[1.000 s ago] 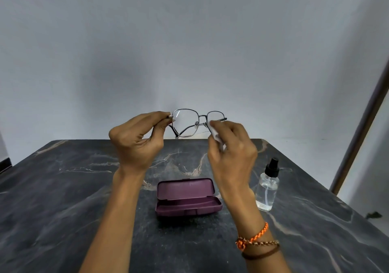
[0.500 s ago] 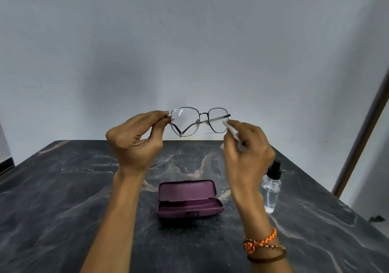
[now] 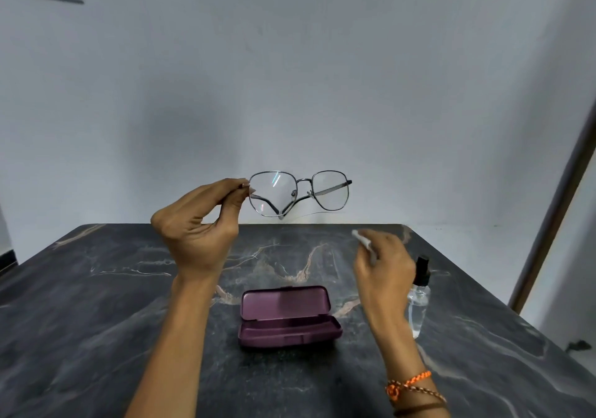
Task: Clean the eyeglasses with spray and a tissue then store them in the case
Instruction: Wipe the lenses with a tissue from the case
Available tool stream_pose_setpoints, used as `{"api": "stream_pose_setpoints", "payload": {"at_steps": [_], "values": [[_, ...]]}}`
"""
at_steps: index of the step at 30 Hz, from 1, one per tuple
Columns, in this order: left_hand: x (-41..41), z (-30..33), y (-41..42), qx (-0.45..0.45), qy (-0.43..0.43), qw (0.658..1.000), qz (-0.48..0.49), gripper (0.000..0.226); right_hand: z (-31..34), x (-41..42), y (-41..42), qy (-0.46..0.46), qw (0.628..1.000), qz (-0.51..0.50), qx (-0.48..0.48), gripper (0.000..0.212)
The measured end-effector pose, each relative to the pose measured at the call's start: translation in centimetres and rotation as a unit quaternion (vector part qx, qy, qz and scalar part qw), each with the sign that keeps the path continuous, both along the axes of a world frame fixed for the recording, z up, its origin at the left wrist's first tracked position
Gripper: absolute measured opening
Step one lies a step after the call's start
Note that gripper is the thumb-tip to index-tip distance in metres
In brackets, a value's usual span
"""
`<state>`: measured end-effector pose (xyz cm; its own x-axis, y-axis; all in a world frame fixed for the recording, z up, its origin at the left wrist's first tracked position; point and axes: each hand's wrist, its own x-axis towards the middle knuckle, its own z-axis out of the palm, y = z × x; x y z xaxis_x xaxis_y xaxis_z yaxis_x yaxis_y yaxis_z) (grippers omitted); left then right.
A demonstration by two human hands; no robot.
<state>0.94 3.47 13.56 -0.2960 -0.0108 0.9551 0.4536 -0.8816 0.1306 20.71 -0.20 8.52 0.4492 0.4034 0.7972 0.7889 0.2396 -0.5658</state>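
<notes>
Now my left hand (image 3: 200, 224) pinches the eyeglasses (image 3: 300, 193) by their left end, long axis left-right, above the open case (image 3: 287, 316); right hand (image 3: 383, 266) grips the tissue (image 3: 361, 238), lower right.

- We are finding no readable text, label, brand, number or sign anywhere in the view.
</notes>
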Motion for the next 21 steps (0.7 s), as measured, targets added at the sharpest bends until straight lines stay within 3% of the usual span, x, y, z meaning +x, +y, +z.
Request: {"api": "stream_pose_setpoints", "payload": {"at_steps": [3,6,10,15,21], "values": [[0.0,-0.4,0.6,-0.003,-0.040,0.998,-0.042,0.020,-2.4,1.0,1.2,-0.034,0.978,-0.049,-0.201,0.024],[-0.1,-0.4,1.0,0.006,-0.064,0.995,-0.078,0.017,-4.3,1.1,2.0,-0.123,0.941,-0.074,-0.307,0.024],[-0.2,-0.6,1.5,0.007,-0.075,0.991,-0.106,0.017,-5.7,0.7,2.3,-0.118,0.923,-0.058,-0.363,0.017],[-0.5,-0.7,1.9,0.007,-0.083,0.991,-0.106,0.017,-6.7,1.5,2.3,-0.122,0.905,-0.013,-0.407,0.039],[-1.0,-0.7,2.0,0.014,-0.075,0.991,-0.107,0.015,-6.7,2.1,2.5,-0.048,0.897,0.067,-0.435,0.026]]}}
